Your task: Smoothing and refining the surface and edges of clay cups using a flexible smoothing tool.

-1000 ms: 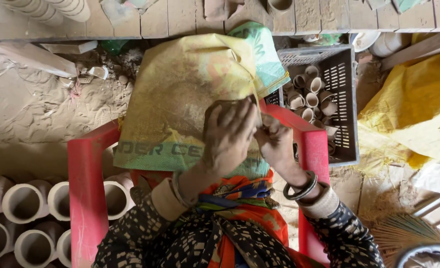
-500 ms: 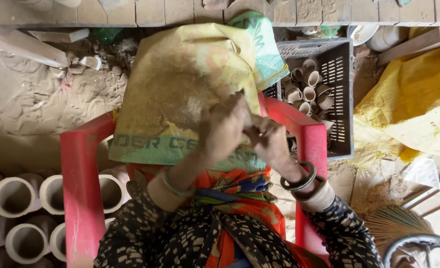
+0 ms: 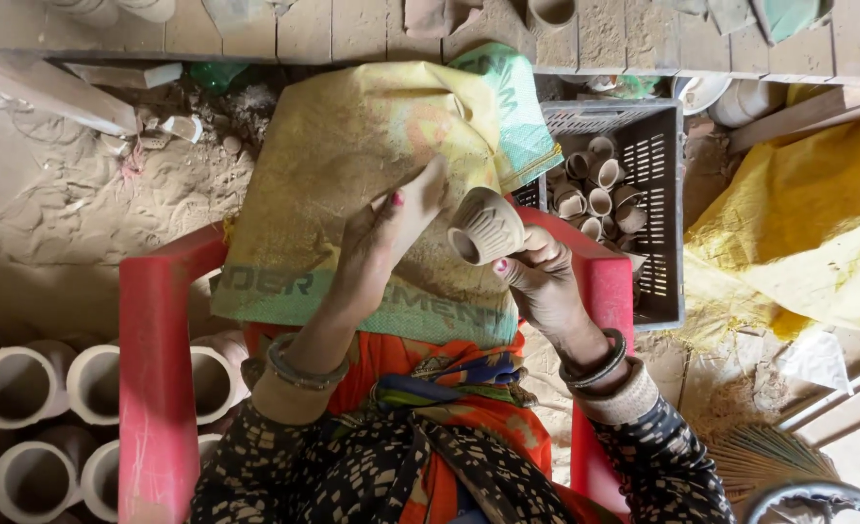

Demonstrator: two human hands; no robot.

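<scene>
Large pale clay pots lie on their sides at far left, beside the red plastic chair. A woven yellow sack covers the lap. Left hand: fingers apart, just beside the cup. Right hand: fingers clamped on a small ribbed clay cup, held over the sack. A dark slotted crate of similar cups stands right, then crumpled yellow sheeting.

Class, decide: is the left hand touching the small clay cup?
Apart. The head view shows woven sack between the left hand and the clay cup, which the right hand holds.

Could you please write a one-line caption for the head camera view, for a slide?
Right hand holds a small ribbed clay cup over a sack; open left hand beside it.
</scene>
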